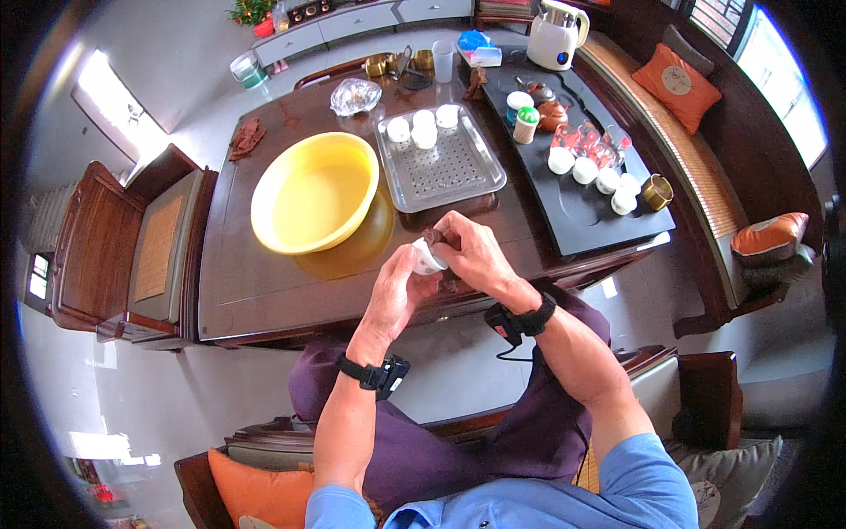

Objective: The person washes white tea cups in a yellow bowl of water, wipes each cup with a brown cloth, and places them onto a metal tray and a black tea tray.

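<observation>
Just past the near edge of the dark wooden table (238, 304), my left hand (394, 291) grips a small white teacup (426, 259). My right hand (476, 253) is closed on a dark brown cloth (433, 236) pressed at the cup's mouth. How far the cloth reaches inside is hidden by my fingers. Beyond my hands, a perforated metal tray (445, 181) bears several white cups (425, 135) at its far end. Left of that tray stands a yellow basin (264, 196), which seems to hold water.
On the right, a black tea tray (577, 231) carries several white cups (584, 171), a brown teapot (552, 115) and a brass-coloured cup (656, 191). A white electric kettle (552, 40) stands at its far end. Another brown cloth (247, 138) lies at the table's far left.
</observation>
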### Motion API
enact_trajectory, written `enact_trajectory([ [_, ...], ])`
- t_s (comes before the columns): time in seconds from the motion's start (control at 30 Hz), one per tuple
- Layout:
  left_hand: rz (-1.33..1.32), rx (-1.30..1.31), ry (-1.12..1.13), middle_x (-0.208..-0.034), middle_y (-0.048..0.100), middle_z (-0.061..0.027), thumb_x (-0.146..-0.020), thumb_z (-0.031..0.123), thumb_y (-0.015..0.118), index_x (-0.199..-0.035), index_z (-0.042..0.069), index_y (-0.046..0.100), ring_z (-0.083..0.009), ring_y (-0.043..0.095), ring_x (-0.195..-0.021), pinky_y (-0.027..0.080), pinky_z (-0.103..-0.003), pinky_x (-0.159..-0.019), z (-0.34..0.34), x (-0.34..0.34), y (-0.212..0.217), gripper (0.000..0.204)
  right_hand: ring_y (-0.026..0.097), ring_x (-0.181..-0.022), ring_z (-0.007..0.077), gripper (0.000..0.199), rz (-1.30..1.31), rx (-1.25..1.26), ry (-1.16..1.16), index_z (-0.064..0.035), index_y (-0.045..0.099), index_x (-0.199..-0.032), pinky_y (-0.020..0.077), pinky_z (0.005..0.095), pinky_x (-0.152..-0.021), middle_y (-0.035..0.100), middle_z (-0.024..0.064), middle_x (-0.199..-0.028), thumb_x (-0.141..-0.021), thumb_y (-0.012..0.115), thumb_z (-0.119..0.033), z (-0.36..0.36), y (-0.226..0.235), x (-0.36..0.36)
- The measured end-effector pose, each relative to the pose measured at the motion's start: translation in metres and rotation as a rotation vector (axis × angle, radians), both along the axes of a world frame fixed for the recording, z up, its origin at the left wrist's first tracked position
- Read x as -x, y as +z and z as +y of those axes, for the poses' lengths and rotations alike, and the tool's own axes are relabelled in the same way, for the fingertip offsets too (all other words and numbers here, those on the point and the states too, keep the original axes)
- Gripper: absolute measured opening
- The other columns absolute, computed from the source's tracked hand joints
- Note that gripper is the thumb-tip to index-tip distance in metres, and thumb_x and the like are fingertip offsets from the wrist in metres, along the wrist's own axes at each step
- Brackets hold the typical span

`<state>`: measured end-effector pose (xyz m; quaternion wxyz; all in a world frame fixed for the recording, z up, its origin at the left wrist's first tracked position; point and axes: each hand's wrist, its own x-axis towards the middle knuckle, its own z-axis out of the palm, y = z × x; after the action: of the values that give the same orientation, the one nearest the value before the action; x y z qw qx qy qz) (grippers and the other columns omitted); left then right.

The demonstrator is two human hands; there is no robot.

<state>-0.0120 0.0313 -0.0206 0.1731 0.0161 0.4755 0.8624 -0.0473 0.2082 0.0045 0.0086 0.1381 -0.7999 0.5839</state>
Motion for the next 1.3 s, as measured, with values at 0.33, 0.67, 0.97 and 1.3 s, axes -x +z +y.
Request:
enact_trajectory([
  [0.33,-0.100,0.028,0.186,-0.095,0.067,0.0011,-0.106,0.041,0.047,-0.115,0.013,0.062,-0.0074,0.060,-0.075,0.049,-0.023,-0.069,-0.004,0.004,0.018,0.033,0.058,-0.068,0.0091,0.019,-0.320,0.289,0.087,-0.0008,0.060,-0.103,0.0468,0.0248,-0.057,0.063,0.0041,-0.084,-0.092,0.067,-0.015,0.003,0.008,-0.005],
  [0.67,-0.307,0.100,0.231,-0.083,0.063,0.0057,-0.103,0.049,0.048,-0.107,0.017,0.068,-0.0057,0.054,-0.062,0.040,-0.021,-0.052,0.000,0.008,0.012,0.038,0.067,-0.093,0.0402,0.026,0.348,-0.373,0.369,-0.0060,0.064,-0.113,0.0548,0.0459,-0.078,0.070,0.0183,-0.102,-0.091,0.067,-0.020,-0.002,0.016,-0.021],
  [0.97,0.023,0.132,0.153,-0.088,0.060,0.0056,-0.106,0.045,0.048,-0.107,0.017,0.063,-0.0066,0.057,-0.077,0.046,-0.022,-0.065,-0.009,0.003,0.007,0.032,0.066,-0.088,0.0402,0.018,0.299,-0.256,0.246,-0.0014,0.063,-0.100,0.0532,0.0446,-0.076,0.068,0.0206,-0.100,-0.090,0.066,-0.016,-0.009,0.007,-0.014],
  [1.3,-0.263,-0.071,0.159,-0.071,0.060,0.0049,-0.101,0.048,0.051,-0.096,0.017,0.065,-0.0086,0.053,-0.054,0.041,-0.024,-0.046,-0.017,0.009,0.029,0.034,0.065,-0.094,0.0396,0.018,0.425,-0.002,0.417,-0.0009,0.060,-0.102,0.0532,0.0437,-0.080,0.065,0.0156,-0.100,-0.086,0.068,-0.005,0.011,0.029,-0.010],
])
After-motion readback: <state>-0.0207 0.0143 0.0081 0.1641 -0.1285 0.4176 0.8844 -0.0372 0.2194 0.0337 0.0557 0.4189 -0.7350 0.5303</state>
